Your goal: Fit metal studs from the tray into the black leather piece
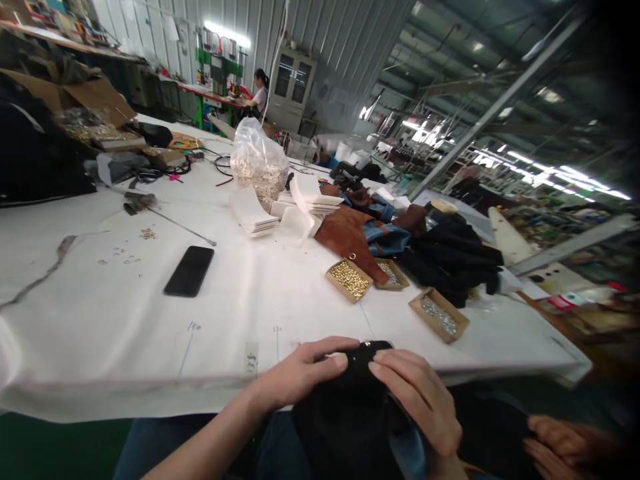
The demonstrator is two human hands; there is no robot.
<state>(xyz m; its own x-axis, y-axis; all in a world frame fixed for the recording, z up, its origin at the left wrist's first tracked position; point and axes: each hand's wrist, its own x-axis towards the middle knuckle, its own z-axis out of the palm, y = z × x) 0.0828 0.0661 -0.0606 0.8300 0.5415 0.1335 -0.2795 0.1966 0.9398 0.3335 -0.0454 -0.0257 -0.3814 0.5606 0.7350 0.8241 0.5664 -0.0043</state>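
Observation:
A black cloth piece with a blue lining [345, 420] hangs over the near table edge and my lap. My left hand [305, 367] pinches its upper left edge between thumb and fingers. Opposite it, my right hand [423, 397] is closed on the upper right edge, fingers bent over the cloth. Between the hands a small shiny metal piece [367, 343] shows at the top of the cloth. Beyond my hands lie a small box of gold-coloured metal parts [349, 280] and a box of silver-coloured parts [439, 315].
A black phone [189, 271] lies left on the white table [230, 300]. Farther back are white stacked pieces [253, 212], a filled plastic bag [260, 157], brown cloth [345, 233] and black cloth [440, 253]. Another person's hands [560, 440] are at lower right; someone sits far behind.

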